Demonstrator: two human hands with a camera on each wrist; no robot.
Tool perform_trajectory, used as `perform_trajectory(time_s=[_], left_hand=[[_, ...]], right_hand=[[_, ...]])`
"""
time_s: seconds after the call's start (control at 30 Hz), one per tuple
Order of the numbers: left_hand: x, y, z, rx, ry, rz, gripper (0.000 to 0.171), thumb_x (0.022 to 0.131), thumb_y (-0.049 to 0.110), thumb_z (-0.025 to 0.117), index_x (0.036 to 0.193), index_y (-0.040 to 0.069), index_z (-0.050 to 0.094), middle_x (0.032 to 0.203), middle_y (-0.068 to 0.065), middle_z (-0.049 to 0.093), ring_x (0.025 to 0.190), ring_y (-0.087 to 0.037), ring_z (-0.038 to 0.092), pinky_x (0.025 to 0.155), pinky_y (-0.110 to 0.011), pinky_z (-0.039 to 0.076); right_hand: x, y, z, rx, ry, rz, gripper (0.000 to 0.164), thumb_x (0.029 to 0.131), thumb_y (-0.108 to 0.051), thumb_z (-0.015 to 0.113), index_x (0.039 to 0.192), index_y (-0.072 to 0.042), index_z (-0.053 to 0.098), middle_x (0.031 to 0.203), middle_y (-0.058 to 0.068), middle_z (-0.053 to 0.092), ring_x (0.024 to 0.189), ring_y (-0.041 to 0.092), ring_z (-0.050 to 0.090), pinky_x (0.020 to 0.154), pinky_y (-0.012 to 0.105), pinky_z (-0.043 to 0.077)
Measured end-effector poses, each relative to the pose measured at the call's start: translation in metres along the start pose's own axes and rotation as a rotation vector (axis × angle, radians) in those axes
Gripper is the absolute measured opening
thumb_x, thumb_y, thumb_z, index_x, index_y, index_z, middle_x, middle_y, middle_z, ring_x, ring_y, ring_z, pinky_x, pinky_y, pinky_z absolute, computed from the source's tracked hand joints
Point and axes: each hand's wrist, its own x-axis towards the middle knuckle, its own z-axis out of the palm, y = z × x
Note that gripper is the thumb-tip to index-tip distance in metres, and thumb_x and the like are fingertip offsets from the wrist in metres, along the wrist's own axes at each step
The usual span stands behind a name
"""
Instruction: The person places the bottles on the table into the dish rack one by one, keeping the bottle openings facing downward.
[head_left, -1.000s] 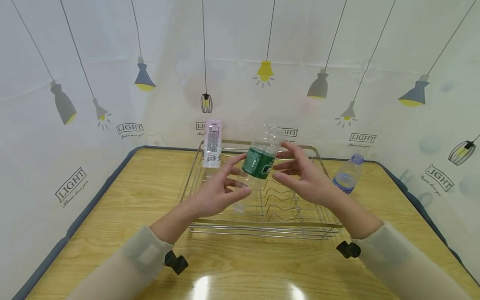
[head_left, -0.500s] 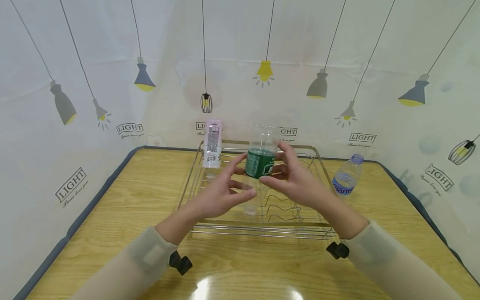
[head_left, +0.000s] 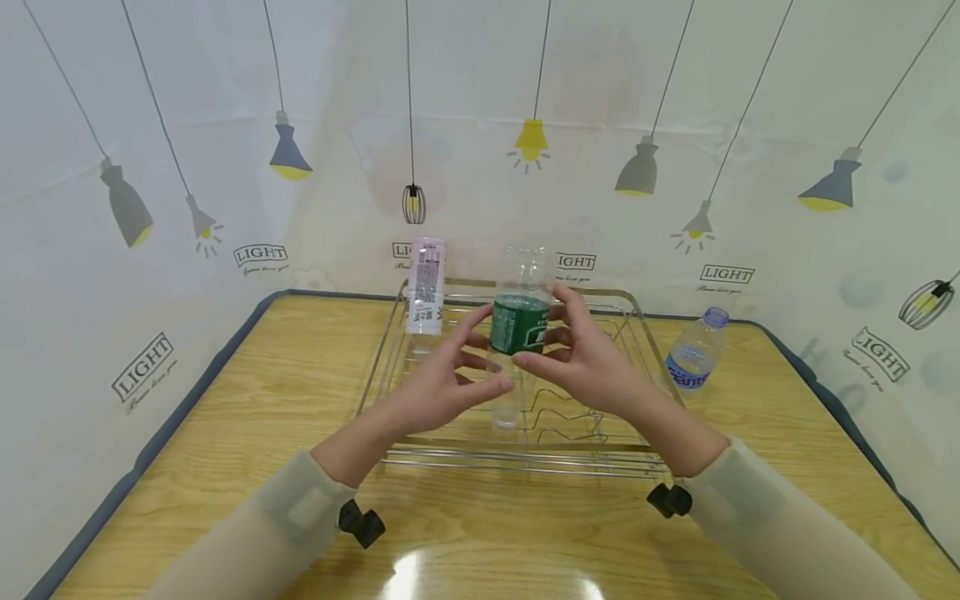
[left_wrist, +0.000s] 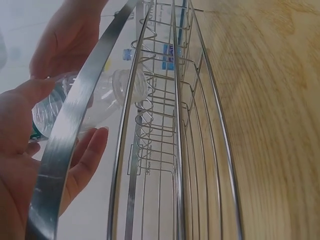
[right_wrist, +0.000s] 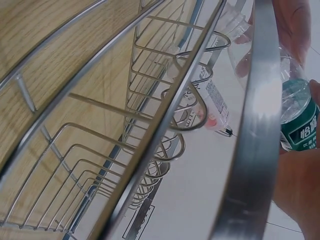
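Half-curled left fingers (head_left: 472, 325) and right fingers (head_left: 576, 307) hold a bottle (head_left: 519, 323) (inverted).

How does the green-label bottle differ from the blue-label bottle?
The green-label bottle has its neck down; the blue-label bottle has its neck up. The left hand and right hand hold the green-label bottle; the blue-label bottle stands on the table. Both are transparent.

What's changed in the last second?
The green-labelled bottle, tilted with its base to the right, has swung nearly vertical, neck down; the right hand shifted left. The pinkish bottle, blue-labelled bottle and rack stayed put.
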Motion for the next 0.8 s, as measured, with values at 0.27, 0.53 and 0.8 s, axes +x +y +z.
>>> perform_trajectory(time_s=[0.27,0.53,0.8], left_hand=[[-0.005,-0.003,-0.010,0.002,0.011,0.032,0.080,0.105,0.027,0.076,0.172,0.031,0.031,0.152,-0.016,0.057,0.133,-0.034,0.067,0.103,-0.047,0.063],[-0.022,-0.010,-0.030,0.030,0.048,0.019,0.062,0.107,0.027,0.074,0.163,0.024,0.047,0.150,-0.009,0.059,0.128,-0.029,0.068,0.104,-0.046,0.061],[-0.045,-0.028,-0.058,0.057,0.159,-0.005,0.037,0.105,0.019,0.076,0.139,0.012,0.064,0.139,-0.011,0.067,0.121,-0.027,0.070,0.094,-0.033,0.063]], right_hand=[[0.001,-0.004,0.001,-0.015,0.005,-0.005,0.098,0.101,-0.011,0.081,0.172,-0.018,0.014,0.148,0.021,0.051,0.120,0.035,0.068,0.093,0.027,0.064],[0.003,-0.003,-0.005,0.006,0.020,0.004,0.097,0.101,-0.008,0.079,0.173,-0.016,0.013,0.150,0.022,0.051,0.119,0.036,0.067,0.092,0.024,0.063],[0.006,0.000,-0.014,-0.022,0.028,0.001,0.096,0.103,-0.010,0.077,0.173,-0.016,0.012,0.152,0.022,0.048,0.123,0.037,0.065,0.093,0.021,0.060]])
